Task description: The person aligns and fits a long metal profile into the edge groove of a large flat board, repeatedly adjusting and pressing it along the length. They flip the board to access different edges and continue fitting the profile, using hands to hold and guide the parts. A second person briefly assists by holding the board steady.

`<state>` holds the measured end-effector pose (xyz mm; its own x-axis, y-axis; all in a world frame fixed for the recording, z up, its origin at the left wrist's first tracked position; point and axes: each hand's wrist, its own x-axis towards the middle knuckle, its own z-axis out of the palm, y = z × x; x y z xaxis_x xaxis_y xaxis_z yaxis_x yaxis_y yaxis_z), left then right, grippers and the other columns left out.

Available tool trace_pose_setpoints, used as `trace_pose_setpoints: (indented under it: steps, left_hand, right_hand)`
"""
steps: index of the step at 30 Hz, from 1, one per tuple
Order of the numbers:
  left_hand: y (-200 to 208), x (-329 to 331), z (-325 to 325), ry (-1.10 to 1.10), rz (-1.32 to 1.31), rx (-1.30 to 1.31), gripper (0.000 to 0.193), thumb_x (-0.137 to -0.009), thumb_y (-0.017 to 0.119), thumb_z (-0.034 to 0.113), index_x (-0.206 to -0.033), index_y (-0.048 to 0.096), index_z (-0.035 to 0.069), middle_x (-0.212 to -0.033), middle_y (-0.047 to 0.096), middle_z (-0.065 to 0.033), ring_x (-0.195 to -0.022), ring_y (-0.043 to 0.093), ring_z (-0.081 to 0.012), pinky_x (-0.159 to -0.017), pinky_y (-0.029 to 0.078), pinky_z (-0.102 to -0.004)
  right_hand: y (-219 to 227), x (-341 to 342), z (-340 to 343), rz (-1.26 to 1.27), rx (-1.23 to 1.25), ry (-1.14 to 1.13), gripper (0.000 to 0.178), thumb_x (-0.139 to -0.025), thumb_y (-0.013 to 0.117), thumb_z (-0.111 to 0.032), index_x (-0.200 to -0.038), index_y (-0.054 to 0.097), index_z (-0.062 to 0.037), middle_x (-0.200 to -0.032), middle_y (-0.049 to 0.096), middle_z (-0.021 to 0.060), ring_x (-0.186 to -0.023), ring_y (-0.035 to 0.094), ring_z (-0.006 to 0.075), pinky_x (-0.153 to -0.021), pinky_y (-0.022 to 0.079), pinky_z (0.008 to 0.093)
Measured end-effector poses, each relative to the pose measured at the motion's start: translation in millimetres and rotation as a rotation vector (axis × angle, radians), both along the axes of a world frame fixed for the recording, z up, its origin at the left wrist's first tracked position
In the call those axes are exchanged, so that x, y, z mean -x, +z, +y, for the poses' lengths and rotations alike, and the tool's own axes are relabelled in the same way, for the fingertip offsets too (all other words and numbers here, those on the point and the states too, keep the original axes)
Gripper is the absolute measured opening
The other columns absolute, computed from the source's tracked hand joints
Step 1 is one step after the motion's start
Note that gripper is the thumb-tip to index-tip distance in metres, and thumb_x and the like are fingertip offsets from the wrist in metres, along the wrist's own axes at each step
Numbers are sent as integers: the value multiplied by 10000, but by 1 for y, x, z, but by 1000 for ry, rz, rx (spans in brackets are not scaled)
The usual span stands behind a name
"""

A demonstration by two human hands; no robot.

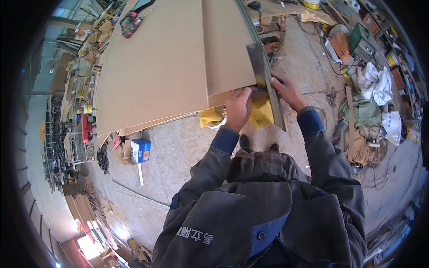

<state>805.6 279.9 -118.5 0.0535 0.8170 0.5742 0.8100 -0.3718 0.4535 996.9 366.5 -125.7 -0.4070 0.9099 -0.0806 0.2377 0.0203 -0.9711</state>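
Large flat brown boards [156,58] lie stacked in front of me. A long grey metal strip [278,109] runs along their right side, its near end jutting past the boards toward me. Beside it, a dark flat metal piece [256,62] overlaps the board edge. My right hand [289,92] grips the strip from its outer side, thumb on top. At the boards' near right corner, my left hand [238,108] is closed, fingers curled and thumb toward the strip; what it pinches is hidden. Below the strip hangs yellow material [261,112], partly over a white rim.
A red and black cordless drill [131,26] lies on the boards at far left. On the floor stand a blue box [140,151] at left and a green machine [362,43] at right. White sacks [375,82], loose cables and a wooden plank [350,114] lie along the right.
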Motion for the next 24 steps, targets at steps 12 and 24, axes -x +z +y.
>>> trace_pose_setpoints:
  steps: [12,24]
  left_hand:
    - [127,9,-77,-47,-187,250,170,-871,661,46,-1036,690,24,-968,684,-126,-868,638,-296,-774,513,-378]
    - [148,171,-27,383,-126,352,233,-902,663,161,-1072,722,12,-938,728,-180,-807,702,-232,-759,536,-314]
  right_hand:
    - [-25,-7,7,80,-53,44,497,-985,541,-338,-1406,537,-74,-1107,643,39,-888,567,94,-666,473,241]
    - [-13,0,2,33,-71,-18,454,-971,565,-305,-1285,590,22,-1213,664,197,-1142,615,249,-990,443,335]
